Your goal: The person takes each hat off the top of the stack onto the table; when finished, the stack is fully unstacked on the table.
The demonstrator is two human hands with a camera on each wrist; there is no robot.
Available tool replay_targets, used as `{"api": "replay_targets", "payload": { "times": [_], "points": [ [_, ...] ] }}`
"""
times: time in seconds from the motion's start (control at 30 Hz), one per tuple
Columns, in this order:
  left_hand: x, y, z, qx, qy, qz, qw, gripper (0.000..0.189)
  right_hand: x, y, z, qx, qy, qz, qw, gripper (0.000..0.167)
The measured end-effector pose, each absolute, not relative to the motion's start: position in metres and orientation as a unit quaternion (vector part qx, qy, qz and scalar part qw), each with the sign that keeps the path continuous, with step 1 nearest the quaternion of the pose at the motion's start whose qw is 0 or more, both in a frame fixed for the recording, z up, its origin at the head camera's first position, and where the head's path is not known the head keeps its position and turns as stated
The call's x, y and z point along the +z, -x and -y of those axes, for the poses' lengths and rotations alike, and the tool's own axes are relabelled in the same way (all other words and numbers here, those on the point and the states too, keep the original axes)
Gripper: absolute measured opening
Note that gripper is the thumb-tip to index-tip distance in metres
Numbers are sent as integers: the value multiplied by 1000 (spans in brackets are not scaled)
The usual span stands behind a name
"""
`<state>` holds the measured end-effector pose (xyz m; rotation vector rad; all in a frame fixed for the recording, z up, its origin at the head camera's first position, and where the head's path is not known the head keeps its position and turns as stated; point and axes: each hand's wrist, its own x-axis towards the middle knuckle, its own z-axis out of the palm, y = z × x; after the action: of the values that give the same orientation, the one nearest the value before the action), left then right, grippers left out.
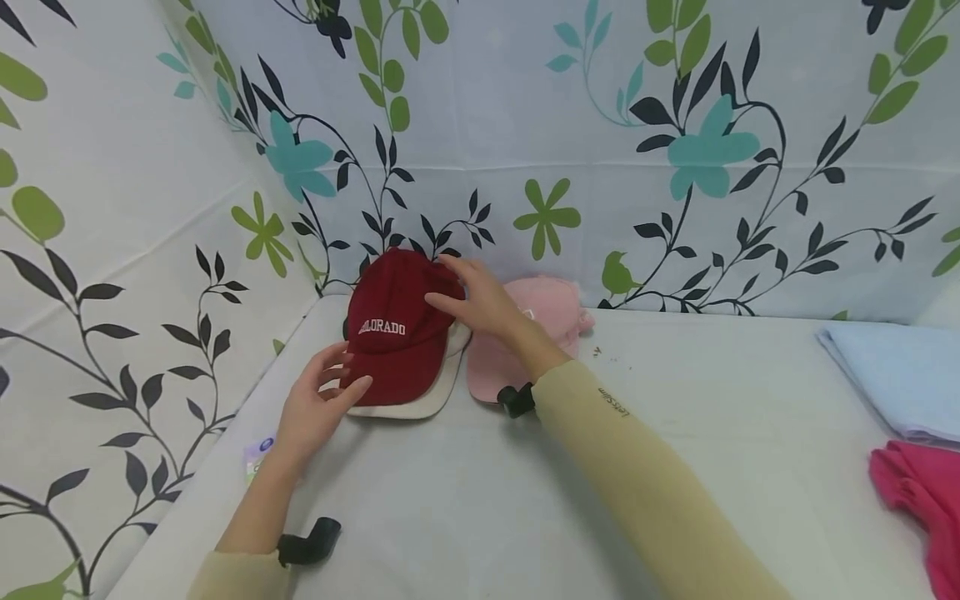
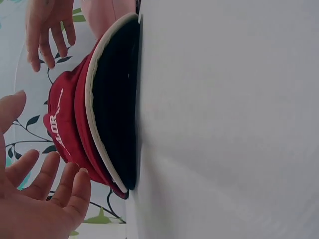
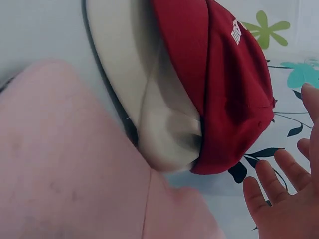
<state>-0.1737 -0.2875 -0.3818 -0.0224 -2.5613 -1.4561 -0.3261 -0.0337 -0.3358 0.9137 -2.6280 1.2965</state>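
A red cap [image 1: 397,325] lettered COLORADO sits on top of a cream cap [image 1: 427,406], whose brim shows below and to the right. Dark fabric [image 2: 117,99] shows under the cream brim in the left wrist view. Beside the stack, on the right, is a pink cap [image 1: 491,367], partly covered by my right forearm. My left hand [image 1: 318,404] is by the left edge of the red brim, fingers spread and loosely bent. Over the right side of the red crown is my right hand [image 1: 480,300]; the right wrist view shows its spread fingers [image 3: 271,181] apart from the fabric. Neither hand holds anything.
The caps stand at the back left of the white table [image 1: 450,500], close to the patterned cloth wall [image 1: 480,125]. Folded light blue cloth [image 1: 900,375] and bright pink cloth [image 1: 922,500] lie at the right. A small printed packet [image 1: 257,457] is by my left forearm.
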Motion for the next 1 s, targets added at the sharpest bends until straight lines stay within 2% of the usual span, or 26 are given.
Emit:
{"api": "replay_targets", "payload": {
  "times": [0.6,0.83,1.0],
  "points": [
    [-387,184,315,-423,-25,906,-1,99,-343,347,51,426,-300,854,12,56],
    [-389,181,317,-423,-39,904,-43,105,-351,350,56,410,-293,864,3,56],
    [-391,184,317,-425,-40,903,-49,105,-353,349,58,399,-272,876,-2,54]
  ]
}}
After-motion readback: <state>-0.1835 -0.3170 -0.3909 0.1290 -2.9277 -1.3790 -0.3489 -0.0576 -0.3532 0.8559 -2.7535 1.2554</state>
